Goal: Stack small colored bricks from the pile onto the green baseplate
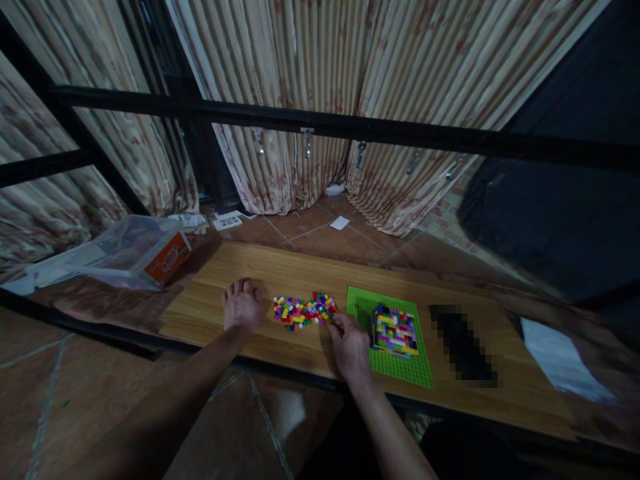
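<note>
A heap of small coloured bricks (304,311) lies on a wooden board (280,273). To its right is a green baseplate (400,363) bearing a multicoloured block wall (395,330). My left hand (242,305) rests on the board just left of the heap, fingers curled down. My right hand (350,343) is at the heap's right edge, next to the baseplate, fingertips pinched at the bricks; whether a brick is in them is hidden.
A clear plastic box (125,250) with an orange carton lies at the left on the floor. A blurred dark object (463,347) sits on the board right of the baseplate. Curtains and a black metal frame (320,123) stand behind. White paper (560,360) lies far right.
</note>
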`<state>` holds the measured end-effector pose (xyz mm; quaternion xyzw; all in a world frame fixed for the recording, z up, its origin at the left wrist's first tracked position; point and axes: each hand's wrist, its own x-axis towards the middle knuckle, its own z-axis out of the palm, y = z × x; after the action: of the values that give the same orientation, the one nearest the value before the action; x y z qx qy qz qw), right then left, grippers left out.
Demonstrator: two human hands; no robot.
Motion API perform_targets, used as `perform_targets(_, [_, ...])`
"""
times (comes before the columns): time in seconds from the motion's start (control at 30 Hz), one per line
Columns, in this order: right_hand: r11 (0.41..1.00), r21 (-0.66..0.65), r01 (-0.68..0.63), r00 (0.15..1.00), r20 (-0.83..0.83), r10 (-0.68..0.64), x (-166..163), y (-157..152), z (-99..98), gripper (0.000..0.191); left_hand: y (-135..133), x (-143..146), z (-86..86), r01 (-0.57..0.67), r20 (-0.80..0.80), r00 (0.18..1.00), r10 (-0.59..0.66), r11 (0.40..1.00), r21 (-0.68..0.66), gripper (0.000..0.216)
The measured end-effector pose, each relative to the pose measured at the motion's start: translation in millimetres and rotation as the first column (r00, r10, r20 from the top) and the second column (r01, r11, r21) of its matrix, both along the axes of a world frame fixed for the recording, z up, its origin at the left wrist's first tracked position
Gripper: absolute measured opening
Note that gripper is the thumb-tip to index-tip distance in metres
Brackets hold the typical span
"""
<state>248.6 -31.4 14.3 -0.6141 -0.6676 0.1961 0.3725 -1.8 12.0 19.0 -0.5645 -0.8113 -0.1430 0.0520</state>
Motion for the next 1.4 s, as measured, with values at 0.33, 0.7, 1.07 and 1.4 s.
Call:
perform_targets(0.33, [0.983,-0.136,0.123,0.789,-0.588,-0.180,8.1,-20.6,7.1,0.023,-0.1,-1.2,-1.7,-0.002,-0.016,1.000,0.002,1.000,0.006,0.044])
perform_targets(0.7, [0.968,-0.215,0.129,0.264,-0.934,-0.242,66.5,-28.3,47.0,0.032,2.9,-2.4,3.1,-0.006,0.002,1.000,0.007,0.999,-0.037,0.050])
perform_targets(1.07, [0.934,-0.151,0.324,0.565,-0.761,-0.319,107.1,-17.6,38.8,0.039,3.5,-1.3,8.7,-0.001,0.009,1.000,0.001,0.999,-0.035,0.047])
perform_targets(1.4, [0.941,-0.037,0.336,0.891,-0.312,-0.330,126.4,5.7,38.8,0.024,10.4,-10.4,-6.0,-0.036,-0.072,0.997,0.031,0.997,-0.061,0.043])
